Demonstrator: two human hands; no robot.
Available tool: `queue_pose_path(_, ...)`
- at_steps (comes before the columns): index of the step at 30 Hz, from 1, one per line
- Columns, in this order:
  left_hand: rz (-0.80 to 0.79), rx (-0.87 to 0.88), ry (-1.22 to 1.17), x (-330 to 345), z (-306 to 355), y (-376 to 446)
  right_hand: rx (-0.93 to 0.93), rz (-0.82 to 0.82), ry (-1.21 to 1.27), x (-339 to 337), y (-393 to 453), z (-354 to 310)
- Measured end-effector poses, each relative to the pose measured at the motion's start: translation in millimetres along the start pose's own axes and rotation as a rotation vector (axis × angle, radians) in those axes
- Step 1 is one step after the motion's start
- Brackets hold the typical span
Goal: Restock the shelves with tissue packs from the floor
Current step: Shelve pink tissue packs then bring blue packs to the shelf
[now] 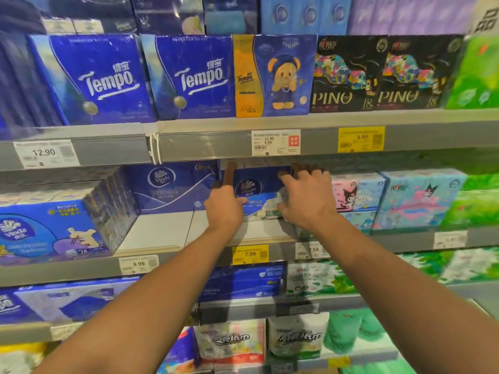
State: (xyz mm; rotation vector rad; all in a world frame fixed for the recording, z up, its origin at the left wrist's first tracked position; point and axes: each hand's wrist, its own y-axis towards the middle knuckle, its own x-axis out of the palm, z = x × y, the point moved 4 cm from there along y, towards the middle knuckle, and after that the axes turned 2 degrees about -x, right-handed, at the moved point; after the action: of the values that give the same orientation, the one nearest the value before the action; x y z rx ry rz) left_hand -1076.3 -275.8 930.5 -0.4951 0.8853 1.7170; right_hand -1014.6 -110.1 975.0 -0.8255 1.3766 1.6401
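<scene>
A blue Vinda tissue pack (258, 193) stands on the middle shelf (162, 230), set back from the front edge. My left hand (225, 209) holds its left side, fingers reaching along the edge toward the back. My right hand (307, 198) grips its right side, with the fingers curled over the top right corner. A second blue Vinda pack (172, 188) stands just left of it, also set back.
Bare white shelf floor lies in front of both packs. A large Vinda pack (56, 225) fills the left, pastel cartoon packs (359, 195) crowd the right. Tempo packs (194, 76) and black Pino packs (351, 76) line the shelf above. More packs fill lower shelves.
</scene>
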Motion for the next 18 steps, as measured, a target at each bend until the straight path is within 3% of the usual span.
queue_pose_path(6,-0.021,-0.008,-0.018,2.8,-4.3,-4.4,-0.007,-0.032,-0.011,-1.5,3.0,1.3)
queue_pose_path(12,0.012,0.215,0.109,-0.1,1.0,-54.1,-0.009,-0.015,0.081,2.5,3.1,4.8)
queue_pose_path(18,-0.232,0.433,-0.066,9.2,13.6,-104.2,0.057,0.289,0.352,-19.5,-45.1,10.7)
